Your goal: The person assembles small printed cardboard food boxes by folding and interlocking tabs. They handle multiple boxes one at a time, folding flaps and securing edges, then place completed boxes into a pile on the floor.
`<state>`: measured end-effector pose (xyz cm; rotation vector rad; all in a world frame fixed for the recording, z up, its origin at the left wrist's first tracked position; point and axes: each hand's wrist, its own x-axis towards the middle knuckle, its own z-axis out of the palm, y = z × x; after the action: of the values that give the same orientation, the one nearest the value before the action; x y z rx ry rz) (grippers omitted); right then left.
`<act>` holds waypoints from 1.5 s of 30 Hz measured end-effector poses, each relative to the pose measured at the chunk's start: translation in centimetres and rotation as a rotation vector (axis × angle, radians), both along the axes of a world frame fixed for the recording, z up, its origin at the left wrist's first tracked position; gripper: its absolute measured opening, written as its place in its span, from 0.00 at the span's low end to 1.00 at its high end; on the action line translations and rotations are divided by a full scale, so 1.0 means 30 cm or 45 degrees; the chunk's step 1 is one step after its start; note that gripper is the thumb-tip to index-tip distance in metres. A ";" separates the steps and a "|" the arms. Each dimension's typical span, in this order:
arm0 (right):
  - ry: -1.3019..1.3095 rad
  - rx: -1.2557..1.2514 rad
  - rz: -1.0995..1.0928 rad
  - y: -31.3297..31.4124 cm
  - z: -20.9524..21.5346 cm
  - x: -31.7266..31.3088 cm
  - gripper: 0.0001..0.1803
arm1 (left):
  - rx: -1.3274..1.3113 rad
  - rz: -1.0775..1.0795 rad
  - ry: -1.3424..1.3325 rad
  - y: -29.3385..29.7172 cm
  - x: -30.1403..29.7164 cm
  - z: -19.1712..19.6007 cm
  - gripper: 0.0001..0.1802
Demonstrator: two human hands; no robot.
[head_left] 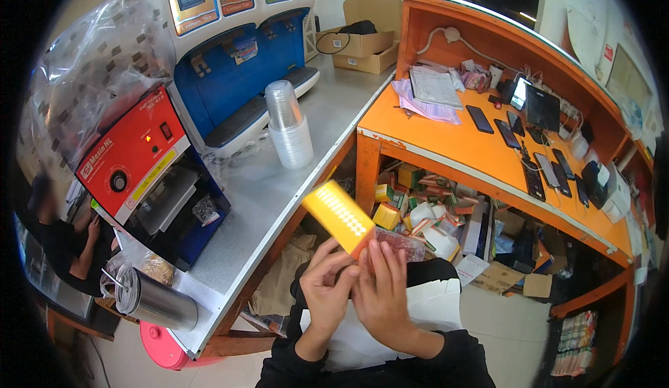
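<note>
A small yellow carton (337,212) with an orange end and a row of white marks is held up over my lap, slightly blurred. My left hand (327,287) is closed at its lower end, with thumb and fingers against it. My right hand (382,294) grips the same end from the other side, fingers pressed up together. Beyond my right fingers shows a clear plastic piece (408,246); whether I touch it, I cannot tell. Across my legs lies a white sheet (428,308).
Left, a steel counter (244,238) carries a red sealing machine (132,154), stacked clear cups (289,137), a steel tumbler (157,297) and a blue drink dispenser (240,67). Several phones lie on the orange desk (446,133). Beneath it is a pile of small cartons (387,215). A person (66,245) is far left.
</note>
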<state>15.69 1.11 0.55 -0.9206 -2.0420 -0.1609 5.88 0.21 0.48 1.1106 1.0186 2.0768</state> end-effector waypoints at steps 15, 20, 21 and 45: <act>0.178 -0.207 0.128 0.096 0.031 0.226 0.12 | 0.176 0.291 1.344 -0.022 0.028 0.022 0.15; 1.167 -1.010 0.522 0.049 -0.002 0.287 0.17 | 0.012 0.115 0.334 0.011 -0.053 -0.045 0.43; 1.208 -1.113 0.640 0.044 -0.005 0.293 0.18 | -0.070 -0.086 0.036 0.020 -0.068 -0.059 0.46; -0.054 0.244 0.536 -0.009 0.053 0.340 0.09 | -0.745 -0.795 -0.220 0.002 -0.144 -0.103 0.28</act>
<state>25.89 0.83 2.14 -0.3606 -2.1670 -0.1434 1.56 0.29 -2.62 0.7886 0.9475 1.2414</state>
